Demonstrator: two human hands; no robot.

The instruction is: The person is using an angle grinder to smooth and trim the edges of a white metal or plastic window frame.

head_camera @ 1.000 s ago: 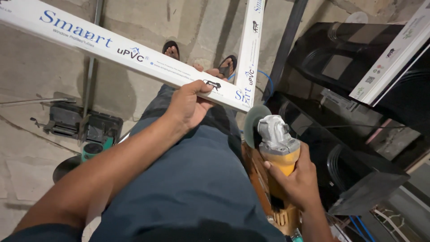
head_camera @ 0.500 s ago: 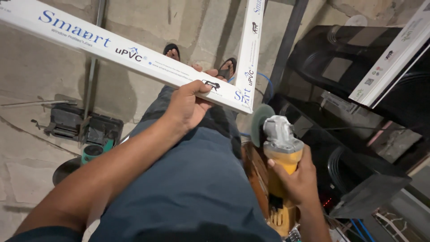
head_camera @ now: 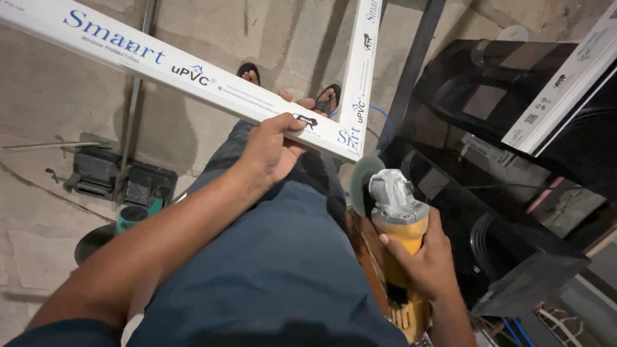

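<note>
Angle grinder (head_camera: 397, 212) now nearer frame corner (head_camera: 347, 138)

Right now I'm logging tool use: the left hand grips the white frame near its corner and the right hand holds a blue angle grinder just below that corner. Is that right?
Not quite: the angle grinder is yellow with a grey metal head, not blue. The head view shows it. The rest stands: the left hand grips the white frame near its corner, and the right hand holds the grinder just below that corner.

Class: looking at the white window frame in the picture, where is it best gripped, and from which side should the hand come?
Grip the long white frame bar near its corner joint, from its near edge, as the left hand does: the straight, flat-sided bar lets fingers wrap it there, steadying the corner.
</note>
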